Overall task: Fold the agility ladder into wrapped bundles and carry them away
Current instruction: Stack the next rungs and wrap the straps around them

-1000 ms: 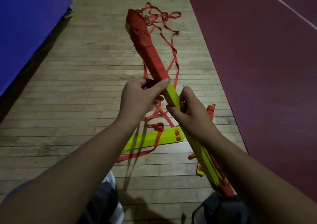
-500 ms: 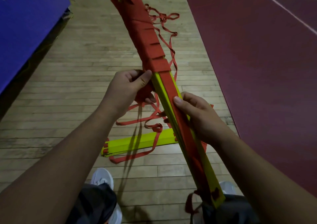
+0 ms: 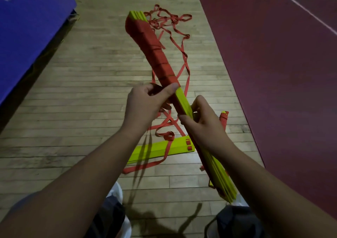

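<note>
I hold a long bundle of yellow ladder rungs (image 3: 184, 102) slanting from upper left to lower right. Its far half is wound in red strap (image 3: 153, 50). My left hand (image 3: 145, 104) grips the bundle at the edge of the wrapped part, thumb on the strap. My right hand (image 3: 204, 124) grips the bare yellow rungs just below. Loose red strap (image 3: 171, 20) trails from the bundle onto the floor. A second stack of yellow rungs (image 3: 164, 149) lies flat on the wood under my hands, with strap looped over it.
Wooden floorboards (image 3: 82, 91) run underneath. A dark red court surface (image 3: 282, 73) with white lines lies to the right. A blue mat (image 3: 27, 28) stands at the left. My shoes and trouser legs (image 3: 113, 210) show at the bottom.
The bundle has turned in my hands: the strap that ran down its face half a second ago is gone from view, and the far end has dropped and swung right.
</note>
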Action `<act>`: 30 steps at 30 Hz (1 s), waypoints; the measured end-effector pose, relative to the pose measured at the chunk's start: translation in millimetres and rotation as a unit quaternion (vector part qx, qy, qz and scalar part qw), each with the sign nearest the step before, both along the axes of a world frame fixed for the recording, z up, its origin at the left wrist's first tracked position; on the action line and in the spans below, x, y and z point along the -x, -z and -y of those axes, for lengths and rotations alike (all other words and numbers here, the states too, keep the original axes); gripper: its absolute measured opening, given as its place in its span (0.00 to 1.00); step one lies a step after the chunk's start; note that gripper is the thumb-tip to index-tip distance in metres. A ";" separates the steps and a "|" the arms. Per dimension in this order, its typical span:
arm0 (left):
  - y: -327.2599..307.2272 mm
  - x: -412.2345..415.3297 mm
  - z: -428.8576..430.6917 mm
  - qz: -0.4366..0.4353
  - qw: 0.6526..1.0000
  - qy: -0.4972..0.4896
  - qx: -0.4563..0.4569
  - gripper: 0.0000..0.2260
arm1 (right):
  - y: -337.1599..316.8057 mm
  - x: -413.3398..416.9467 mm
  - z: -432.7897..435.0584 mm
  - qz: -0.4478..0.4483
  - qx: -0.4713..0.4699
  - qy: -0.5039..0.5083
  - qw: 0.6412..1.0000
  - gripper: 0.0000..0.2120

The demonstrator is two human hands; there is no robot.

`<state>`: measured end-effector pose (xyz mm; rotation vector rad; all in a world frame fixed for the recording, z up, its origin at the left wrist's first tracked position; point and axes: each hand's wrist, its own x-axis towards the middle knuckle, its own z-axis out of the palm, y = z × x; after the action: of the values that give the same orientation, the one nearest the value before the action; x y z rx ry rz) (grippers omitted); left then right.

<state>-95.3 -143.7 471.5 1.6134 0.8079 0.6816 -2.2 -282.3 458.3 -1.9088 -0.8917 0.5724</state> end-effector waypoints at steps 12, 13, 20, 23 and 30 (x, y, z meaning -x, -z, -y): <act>-33.8 15.1 -3.3 0.095 0.992 0.046 0.076 0.15 | -27.5 -1.8 18.4 -0.188 -0.024 -0.102 0.977 0.18; -36.0 17.0 -4.1 0.097 0.991 0.053 0.074 0.20 | -30.6 -2.9 18.8 -0.206 -0.029 -0.113 0.972 0.18; -24.0 29.7 -12.8 0.004 0.992 0.121 0.024 0.16 | -30.1 3.2 22.3 -0.225 -0.063 -0.034 0.972 0.11; -14.8 31.6 -8.8 -0.032 0.991 0.126 0.026 0.14 | -24.0 0.5 23.5 -0.219 -0.062 -0.009 0.974 0.11; 9.5 8.0 -2.9 -0.047 0.998 0.035 -0.001 0.11 | 0.3 -4.6 7.4 -0.082 -0.006 0.021 0.996 0.14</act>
<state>-103.3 -140.8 462.0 1.6771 0.8137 0.5600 2.3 -289.7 458.0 -1.8352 -0.7473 0.6867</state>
